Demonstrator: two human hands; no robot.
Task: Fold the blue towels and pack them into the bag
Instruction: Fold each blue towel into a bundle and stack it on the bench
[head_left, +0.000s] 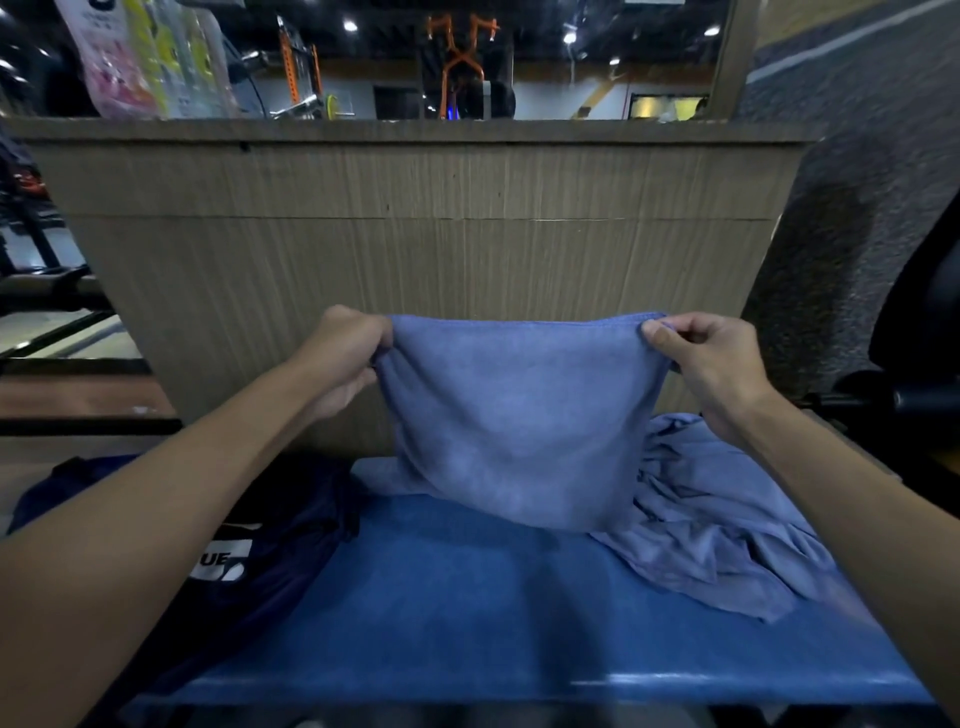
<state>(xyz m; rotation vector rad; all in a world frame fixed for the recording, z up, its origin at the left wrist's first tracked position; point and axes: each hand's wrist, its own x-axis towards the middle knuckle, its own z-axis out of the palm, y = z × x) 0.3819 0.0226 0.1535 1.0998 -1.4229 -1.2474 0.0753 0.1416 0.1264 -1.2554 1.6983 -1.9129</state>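
A blue towel (519, 415) hangs doubled over in the air above a blue bench (467, 613). My left hand (345, 358) grips its upper left corner and my right hand (711, 364) pinches its upper right corner, so the top edge is stretched between them. The towel's lower end sags down to the bench. A second blue towel (717, 525) lies crumpled on the right side of the bench. A dark navy bag (260, 561) with white lettering lies at the bench's left end, under my left forearm.
A wood-panelled counter front (415, 234) rises right behind the bench. A black chair (914, 332) stands at the right. Bottles and packets (150, 57) sit on the countertop at the upper left.
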